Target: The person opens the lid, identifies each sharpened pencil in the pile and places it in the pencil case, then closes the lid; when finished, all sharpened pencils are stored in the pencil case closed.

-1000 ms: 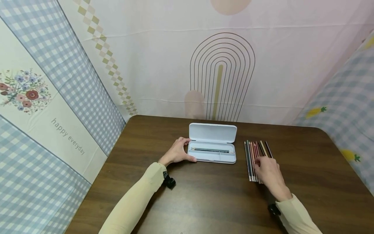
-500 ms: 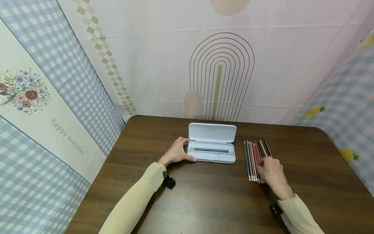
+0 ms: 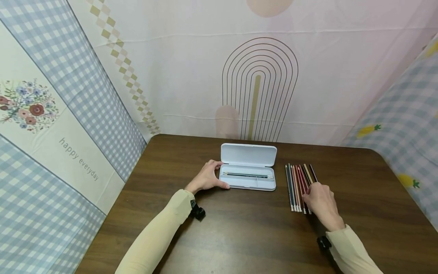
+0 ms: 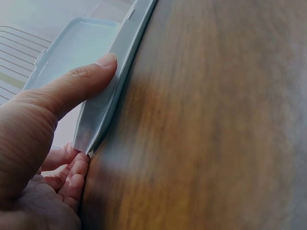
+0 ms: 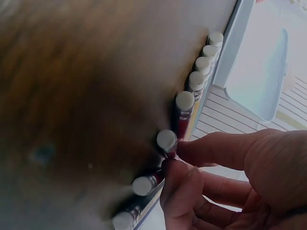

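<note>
My left hand [image 3: 207,177] grips the left end of an open, light blue pencil case [image 3: 241,183], the thumb along its front edge and the fingers at the back corner. Inside the case's long compartment lies a dark green pencil [image 3: 248,175]. To the right of the case, several pencils [image 3: 293,188] lie side by side on the table, white erasers toward me. My right hand [image 3: 321,199] is over the right part of this row. In the right wrist view, its thumb and index finger pinch a dark red pencil [image 5: 166,140] close behind the eraser.
The brown wooden table [image 3: 239,232] is backed by a white printed cloth [image 3: 191,76]. The case's lid [image 3: 248,155] leans back, raised. A gold pencil [image 3: 307,173] and a dark pencil [image 3: 314,173] stick out beyond my right hand.
My right hand has shifted a little to the right along the row, and the red pencils' eraser ends now lie farther apart. My left hand and the case have stayed put.
</note>
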{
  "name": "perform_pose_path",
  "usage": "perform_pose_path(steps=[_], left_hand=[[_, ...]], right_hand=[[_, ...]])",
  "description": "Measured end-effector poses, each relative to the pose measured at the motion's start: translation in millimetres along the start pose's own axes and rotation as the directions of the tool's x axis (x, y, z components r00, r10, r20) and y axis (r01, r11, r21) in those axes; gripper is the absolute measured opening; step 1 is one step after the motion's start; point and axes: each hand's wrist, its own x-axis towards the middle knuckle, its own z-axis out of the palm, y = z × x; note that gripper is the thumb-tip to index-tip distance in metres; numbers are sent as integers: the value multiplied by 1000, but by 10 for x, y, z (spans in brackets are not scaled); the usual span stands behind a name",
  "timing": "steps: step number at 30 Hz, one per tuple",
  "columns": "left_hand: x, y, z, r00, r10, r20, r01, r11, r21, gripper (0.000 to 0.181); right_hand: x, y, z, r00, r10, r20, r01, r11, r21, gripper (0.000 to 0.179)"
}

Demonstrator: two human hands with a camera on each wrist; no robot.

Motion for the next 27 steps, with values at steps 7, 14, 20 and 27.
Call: perform_pose_path(steps=[7,14,20,27], left_hand=[[8,-1,-3,1000,1,4,-1,1000,-4,102],[19,-18,3,1000,6,1,-6,1000,-2,102],[21,-29,10,1000,1,4,-1,1000,1,102],[17,-16,6,1000,-5,1,5,1000,1,102]], right_hand=[[-1,0,-2,1000,3,12,-2,1000,-15,38],[19,-5,-1,1000,-8,-1,8,999,-32,42],[13,-16,0,1000,9,9,-9,1000,-20,41],[-9,-15,-5,999,13,-29,-13,1000,4,36]])
